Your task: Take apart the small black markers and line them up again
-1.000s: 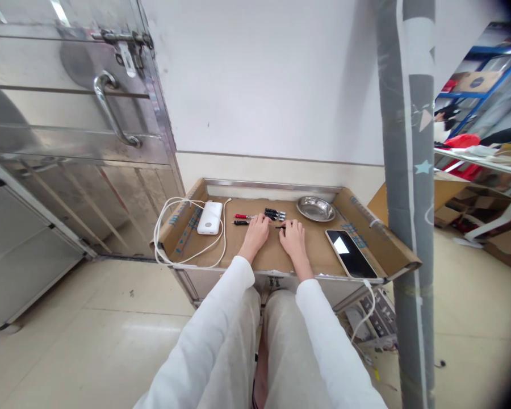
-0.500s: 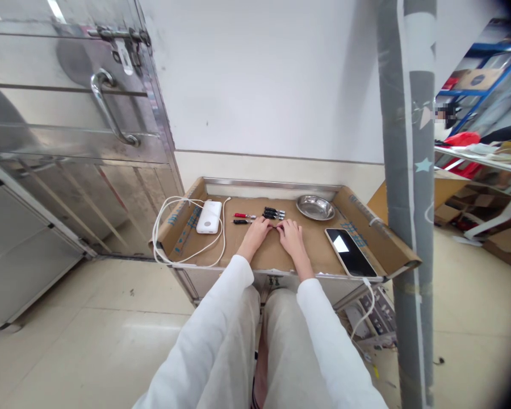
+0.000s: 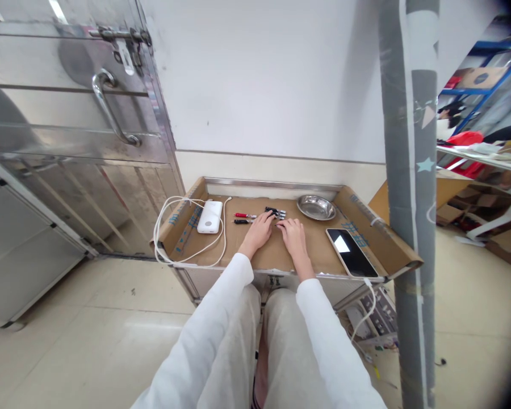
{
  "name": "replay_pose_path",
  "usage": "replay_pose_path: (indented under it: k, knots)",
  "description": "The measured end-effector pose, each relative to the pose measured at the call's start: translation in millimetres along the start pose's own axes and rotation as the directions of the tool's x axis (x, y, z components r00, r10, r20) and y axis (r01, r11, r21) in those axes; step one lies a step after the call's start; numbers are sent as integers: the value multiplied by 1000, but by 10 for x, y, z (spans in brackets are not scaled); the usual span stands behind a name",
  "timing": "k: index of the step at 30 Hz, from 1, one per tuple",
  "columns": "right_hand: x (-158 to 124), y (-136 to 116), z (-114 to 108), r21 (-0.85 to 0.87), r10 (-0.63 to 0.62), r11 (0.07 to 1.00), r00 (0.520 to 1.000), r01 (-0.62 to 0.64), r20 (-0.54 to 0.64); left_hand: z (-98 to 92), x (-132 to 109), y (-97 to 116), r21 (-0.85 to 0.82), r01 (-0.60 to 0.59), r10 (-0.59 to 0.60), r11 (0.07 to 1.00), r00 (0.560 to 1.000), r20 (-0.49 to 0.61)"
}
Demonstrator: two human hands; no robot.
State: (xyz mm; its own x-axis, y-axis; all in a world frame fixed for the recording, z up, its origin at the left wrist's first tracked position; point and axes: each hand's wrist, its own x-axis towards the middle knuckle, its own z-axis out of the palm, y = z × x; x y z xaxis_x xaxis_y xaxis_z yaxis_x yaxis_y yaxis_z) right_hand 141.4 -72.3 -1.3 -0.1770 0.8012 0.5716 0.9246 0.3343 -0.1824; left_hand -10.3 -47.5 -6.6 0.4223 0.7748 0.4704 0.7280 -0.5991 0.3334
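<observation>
My left hand (image 3: 260, 229) lies over the cardboard-lined tray top (image 3: 255, 255), its fingers stretched out and touching or just above the near side of a row of several black pen-like pieces with silver ends (image 3: 277, 212). Close by on the right, my right hand (image 3: 293, 233) has thumb and forefinger pinched together; a tiny dark thing may be at the tips, too small to name. Left of my left hand lie a red pen-like piece (image 3: 243, 215) and a black pen-like piece (image 3: 241, 221), the latter partly covered by my fingers.
A white power bank (image 3: 210, 217) with a looped white cable (image 3: 224, 241) lies at left. At right are a round steel dish (image 3: 316, 208) and a phone (image 3: 351, 253) with a cable hanging off the edge. A tall grey wrapped pole (image 3: 413, 199) stands beside the cart. A person is far right.
My left hand has moved away from my right fingertips, forward to the black pieces, and its fingers have straightened. My right hand has stayed nearly in place, still pinched.
</observation>
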Motion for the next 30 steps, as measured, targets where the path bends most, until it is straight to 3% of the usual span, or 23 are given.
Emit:
replay_pose_path:
  k: [4,12,19,25,30]
  knots:
    - [-10,4,-38,50,52,998,995,-48,-89,-15,-7,32,117,13,-20,993,998,62]
    - [-29,35,-30,188,121,978,983,-94,-139,-118,-59,117,117,-91,82,989,993,83]
    - [-33,43,-34,174,205,968,968,-180,-142,-144,-71,133,126,38,-30,991,998,-60]
    - [-29,12,-75,165,214,967,970,-194,-117,-153,-68,136,165,54,-37,985,994,-104]
    - [-30,-39,-87,305,41,952,999,-37,-6,-174,-69,126,63,31,-25,998,995,-98]
